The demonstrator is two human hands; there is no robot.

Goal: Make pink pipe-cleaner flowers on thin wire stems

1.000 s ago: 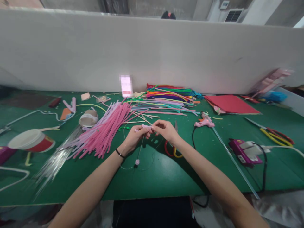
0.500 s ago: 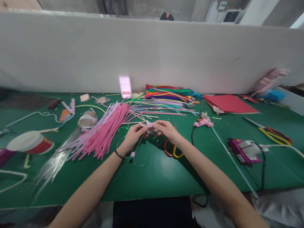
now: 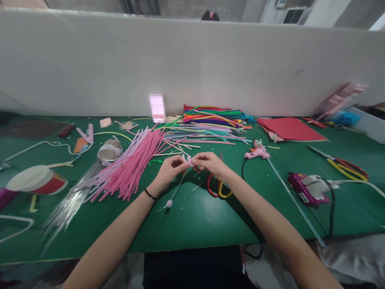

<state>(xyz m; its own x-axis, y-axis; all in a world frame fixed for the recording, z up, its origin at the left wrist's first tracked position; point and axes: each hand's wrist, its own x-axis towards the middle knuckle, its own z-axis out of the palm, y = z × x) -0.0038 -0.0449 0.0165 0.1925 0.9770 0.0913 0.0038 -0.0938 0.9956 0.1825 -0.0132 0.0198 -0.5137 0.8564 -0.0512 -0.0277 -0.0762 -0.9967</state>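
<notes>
My left hand (image 3: 171,170) and my right hand (image 3: 209,163) meet over the middle of the green table (image 3: 192,228). Between their fingertips they pinch a small lilac piece (image 3: 188,160) of fuzzy stem. From it a thin clear strand runs down to a small pale pink ball (image 3: 169,204), which hangs left of centre. Red and yellow handled scissors (image 3: 219,188) lie partly behind my right hand. Pink fuzzy stems (image 3: 135,166) are bunched to the left of my left hand.
Coloured stems (image 3: 213,118) lie at the back. A pink glue gun (image 3: 257,153), a purple power socket (image 3: 306,190), more scissors (image 3: 349,166) and red sheets (image 3: 291,129) occupy the right. A paper cup (image 3: 37,180) and a tape roll (image 3: 110,151) stand left.
The pink ball has swung slightly lower on its strand. The lilac piece has turned between my fingertips, and my left hand's fingers have shifted on it.
</notes>
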